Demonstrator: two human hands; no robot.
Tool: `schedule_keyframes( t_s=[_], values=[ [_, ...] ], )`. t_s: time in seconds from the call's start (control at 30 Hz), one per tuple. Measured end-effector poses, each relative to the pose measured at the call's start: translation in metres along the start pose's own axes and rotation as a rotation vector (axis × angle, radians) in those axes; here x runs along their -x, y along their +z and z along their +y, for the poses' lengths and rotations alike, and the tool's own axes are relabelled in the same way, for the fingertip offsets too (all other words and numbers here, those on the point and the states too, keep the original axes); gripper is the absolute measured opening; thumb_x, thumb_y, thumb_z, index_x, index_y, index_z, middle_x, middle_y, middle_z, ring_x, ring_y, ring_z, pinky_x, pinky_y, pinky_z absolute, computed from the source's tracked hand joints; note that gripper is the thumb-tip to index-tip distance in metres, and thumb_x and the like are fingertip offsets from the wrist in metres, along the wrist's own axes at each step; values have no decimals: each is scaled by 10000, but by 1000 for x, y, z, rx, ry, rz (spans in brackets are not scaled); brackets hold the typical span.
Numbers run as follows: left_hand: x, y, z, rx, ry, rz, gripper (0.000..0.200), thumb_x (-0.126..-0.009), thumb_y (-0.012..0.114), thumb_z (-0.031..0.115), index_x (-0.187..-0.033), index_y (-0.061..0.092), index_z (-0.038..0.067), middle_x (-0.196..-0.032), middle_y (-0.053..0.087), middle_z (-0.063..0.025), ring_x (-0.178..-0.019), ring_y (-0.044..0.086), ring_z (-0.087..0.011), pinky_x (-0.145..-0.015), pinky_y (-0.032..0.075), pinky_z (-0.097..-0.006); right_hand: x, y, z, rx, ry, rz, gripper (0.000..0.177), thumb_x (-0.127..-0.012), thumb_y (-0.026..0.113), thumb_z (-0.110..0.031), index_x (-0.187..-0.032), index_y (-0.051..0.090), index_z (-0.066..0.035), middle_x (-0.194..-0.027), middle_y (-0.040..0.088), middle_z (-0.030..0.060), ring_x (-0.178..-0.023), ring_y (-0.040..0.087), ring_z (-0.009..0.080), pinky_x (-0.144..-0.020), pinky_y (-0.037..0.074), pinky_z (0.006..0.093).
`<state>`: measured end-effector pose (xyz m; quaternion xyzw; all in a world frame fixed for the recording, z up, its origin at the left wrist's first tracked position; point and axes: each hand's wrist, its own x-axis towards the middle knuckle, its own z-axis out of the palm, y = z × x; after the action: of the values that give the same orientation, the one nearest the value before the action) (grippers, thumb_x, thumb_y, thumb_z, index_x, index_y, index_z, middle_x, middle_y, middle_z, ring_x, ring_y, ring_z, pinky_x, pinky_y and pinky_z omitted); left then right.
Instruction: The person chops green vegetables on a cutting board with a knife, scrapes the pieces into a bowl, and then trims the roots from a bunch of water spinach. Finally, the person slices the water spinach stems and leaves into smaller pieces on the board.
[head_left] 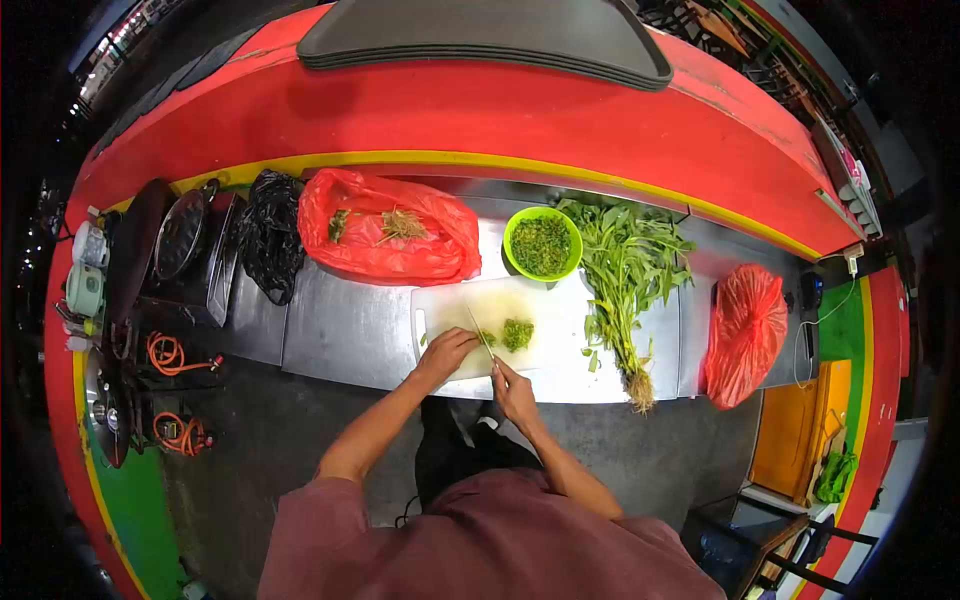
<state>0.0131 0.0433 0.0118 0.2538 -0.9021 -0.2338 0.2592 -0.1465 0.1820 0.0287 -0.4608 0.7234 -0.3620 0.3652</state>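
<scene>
When viewed from the head camera, cutting board [438, 303] flat on metal counter [340, 330], close to the near edge. Pile of chopped greens [517, 335] on the right half of the board; smaller clump of greens [489, 337] just left of the pile, at the blade of the knife [478, 325]. Right hand [513, 393]: fingers closed around the knife handle, blade pointing far and slightly left. Left hand [449, 352]: fingers bent and drawn together just left of the blade, tips toward the smaller clump; cannot tell firmness of grip, or even contact.

Far of the board: green bowl [545, 277] with finely cut greens inside; left of the bowl, slack red bag [380, 266] with straw-like trimmings inside. Right of the board: leafy bunch [625, 270], leaves far, roots near. Farther right: tied red bag [746, 338].

Hazards, by judgement: cut to left fingertips, from too little clearance beside the blade; likely triggers, rolling stems or a skidding edge. Board shift, from smooth metal underneath. Scattered pieces, from wide strokes pushing the pile off the right side. Keep left fingertips tucked behind the knuckles
</scene>
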Motion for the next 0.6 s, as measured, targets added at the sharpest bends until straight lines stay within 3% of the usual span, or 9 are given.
schedule_keyframes(
  t_s=[0.23, 0.3, 0.4, 0.57, 0.6],
  values=[
    [0, 0, -4, -11, 33, -10, 251, -805, 656, 16, -1045, 731, 22, -1061, 695, -97, -996, 650, -272, -876, 540, -368, -1, 1, 1, 9, 62, -51, 381, -1037, 532, -270, -1323, 630, -39, -998, 683, 320, -860, 721, 423, -771, 549, 427],
    [0, 1, -5, -11, 48, -13, 256, -803, 653, 13, -1048, 727, 12, -1066, 695, -97, -994, 646, -272, -886, 536, -367, -3, 2, -1, 28, -21, -12, 377, -1031, 538, -261, -1319, 631, -38, -944, 677, 324, -809, 706, 443, -734, 544, 436],
    [-1, 1, -5, 18, 38, -22, 274, -807, 649, 10, -1073, 715, 9, -1077, 690, -96, -993, 642, -277, -885, 535, -370, -10, 3, -5, 90, 80, -61, 387, -1030, 536, -275, -1321, 628, -38, -921, 668, 327, -821, 692, 458, -734, 539, 448],
    [-1, -1, -4, 10, 55, -3, 297, -810, 652, 22, -1103, 698, 18, -1093, 684, -92, -993, 639, -284, -888, 534, -377, -14, 8, 1, 95, 100, -58, 413, -1037, 521, -314, -1329, 620, -37, -922, 671, 314, -857, 689, 462, -754, 537, 461],
    [0, 0, -7, 15, 70, -7, 288, -811, 654, 24, -1096, 699, 19, -1090, 686, -93, -988, 642, -280, -888, 534, -375, -11, 7, -2, 55, 28, -11, 417, -1040, 518, -321, -1329, 620, -37, -928, 673, 315, -860, 697, 452, -757, 538, 461]
  ],
)
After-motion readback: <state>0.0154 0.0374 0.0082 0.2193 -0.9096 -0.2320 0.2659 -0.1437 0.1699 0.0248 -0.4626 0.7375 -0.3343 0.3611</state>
